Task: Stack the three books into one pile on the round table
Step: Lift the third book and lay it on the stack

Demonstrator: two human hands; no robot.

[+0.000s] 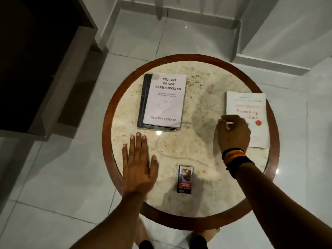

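Books lie on a round worktop [197, 81] of mottled cream stone with a dark wooden rim, standing on a pale tiled floor [53, 177]. At about 11 o'clock on the worktop, a pale-covered book [164, 99] titled "The Art of Not Overthinking" rests squarely on a dark book [144, 97], of which only the left and lower edges show. At 3 o'clock, well apart from that pair, a white book [249, 106] with red lettering lies flat, its right edge over the rim. The left hand [137, 164] lies palm-down at 8 o'clock, fingers [137, 142] extended and close together, holding nothing, tips just short of the dark book. The right hand [233, 132], with banded bracelets [235, 157] at the wrist, curls over the white book's lower left corner, fingers bent upon it; whether they grip it cannot be told. A small box [185, 179] lies at 6 o'clock.
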